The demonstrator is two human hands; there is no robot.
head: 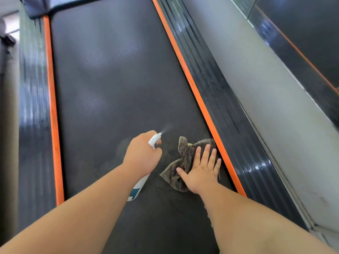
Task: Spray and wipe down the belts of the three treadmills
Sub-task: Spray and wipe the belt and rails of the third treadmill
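A dark treadmill belt (pixel 113 79) with orange edge strips runs away from me. My left hand (pixel 141 154) is shut on a white spray bottle (pixel 138 186), its trigger nozzle pointing forward, with a thin mist leaving the tip. My right hand (pixel 201 167) lies flat with fingers spread on a crumpled grey-brown cloth (pixel 185 153), pressing it onto the belt near the right orange strip. Damp patches show on the belt around both hands.
Black ribbed side rails (pixel 225 110) flank the belt on both sides. A grey floor strip (pixel 275 107) separates this treadmill from a second one (pixel 311 43) at the upper right. The motor cover (pixel 42 6) sits at the far end.
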